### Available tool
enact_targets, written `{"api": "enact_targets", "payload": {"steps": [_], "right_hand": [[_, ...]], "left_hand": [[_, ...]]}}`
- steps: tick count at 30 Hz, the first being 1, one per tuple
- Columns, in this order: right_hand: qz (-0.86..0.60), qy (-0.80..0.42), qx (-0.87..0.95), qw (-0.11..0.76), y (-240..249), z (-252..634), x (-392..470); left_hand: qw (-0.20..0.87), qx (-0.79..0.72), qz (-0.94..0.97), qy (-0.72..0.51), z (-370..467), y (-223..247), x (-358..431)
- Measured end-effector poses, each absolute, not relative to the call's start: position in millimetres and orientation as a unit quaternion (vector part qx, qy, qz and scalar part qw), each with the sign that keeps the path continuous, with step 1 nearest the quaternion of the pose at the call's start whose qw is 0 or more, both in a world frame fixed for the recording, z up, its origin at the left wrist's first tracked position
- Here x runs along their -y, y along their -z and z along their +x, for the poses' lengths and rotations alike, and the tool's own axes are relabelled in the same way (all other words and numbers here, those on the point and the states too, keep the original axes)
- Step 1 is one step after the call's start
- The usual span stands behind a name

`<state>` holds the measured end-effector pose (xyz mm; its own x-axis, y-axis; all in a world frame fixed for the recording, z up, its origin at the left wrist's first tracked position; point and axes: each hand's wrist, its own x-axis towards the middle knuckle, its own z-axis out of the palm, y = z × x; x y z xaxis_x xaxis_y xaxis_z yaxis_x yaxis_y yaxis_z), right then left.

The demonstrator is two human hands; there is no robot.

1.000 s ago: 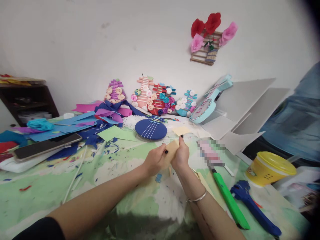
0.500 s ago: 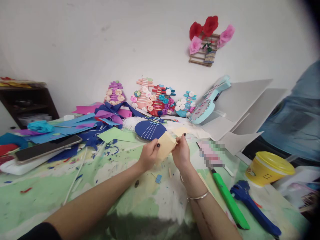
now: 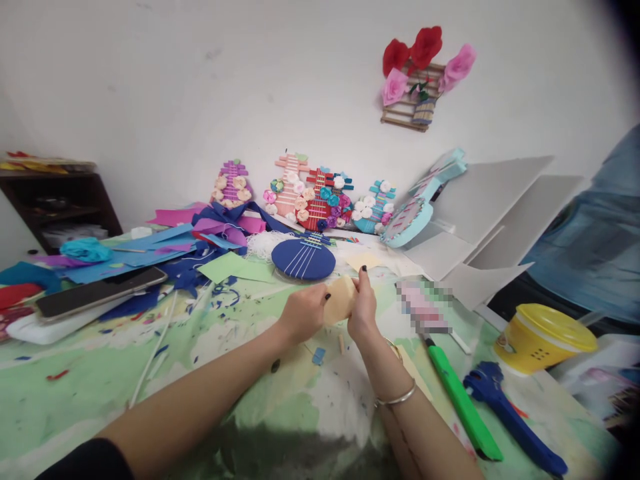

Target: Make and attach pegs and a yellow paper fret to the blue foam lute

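Observation:
Between my two hands is a pale yellow piece of paper (image 3: pixel 339 300), bent or curled and held above the table. My left hand (image 3: pixel 306 312) is closed on its left edge, the thumb on the near side. The right edge is pinched by my right hand (image 3: pixel 363 303), with its thumb pointing up and its other fingers mostly hidden behind. Just beyond my hands lies a dark blue round-bodied paper instrument (image 3: pixel 304 259) with white strings. Another pale yellow sheet (image 3: pixel 364 261) rests on the table behind my right hand.
Colourful flower-trimmed instruments (image 3: pixel 316 200) lean at the wall. On the left lie a phone (image 3: pixel 100 293) and a green sheet (image 3: pixel 235 267). A green cutter (image 3: pixel 465 400), a blue glue gun (image 3: pixel 515 417) and a yellow tub (image 3: pixel 545 339) sit at the right.
The yellow paper was spread flatter and larger in view; now it is curled smaller between my hands. My left hand has moved right, closer to my right hand. The view has shifted slightly.

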<state>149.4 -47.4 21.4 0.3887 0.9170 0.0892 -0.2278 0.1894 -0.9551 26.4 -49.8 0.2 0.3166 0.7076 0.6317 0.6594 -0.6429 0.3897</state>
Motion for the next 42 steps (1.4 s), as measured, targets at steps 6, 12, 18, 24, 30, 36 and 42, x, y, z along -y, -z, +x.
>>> {"api": "enact_targets", "payload": {"steps": [6,12,18,24,30,36,42], "right_hand": [[-0.471,-0.366,0.334,0.729,-21,153,54],[-0.374,-0.453,0.322,0.742,-18,168,58],[-0.315,-0.565,0.425,0.633,-19,156,86],[-0.466,-0.41,0.461,0.634,-12,146,111],[-0.553,-0.275,0.487,0.617,-23,142,130],[-0.577,-0.2,0.546,0.574,-34,146,140],[-0.543,-0.275,0.58,0.542,-25,163,126]], "left_hand": [[0.157,-0.365,0.812,-0.428,28,2,50],[0.223,-0.36,0.796,-0.432,19,-30,53],[0.296,-0.445,0.713,-0.454,6,-45,74],[0.277,-0.479,0.677,-0.485,3,-32,94],[0.202,-0.478,0.7,-0.49,13,-41,104],[0.041,-0.483,0.737,-0.471,17,-39,114],[0.207,-0.444,0.744,-0.454,9,-46,107]]}}
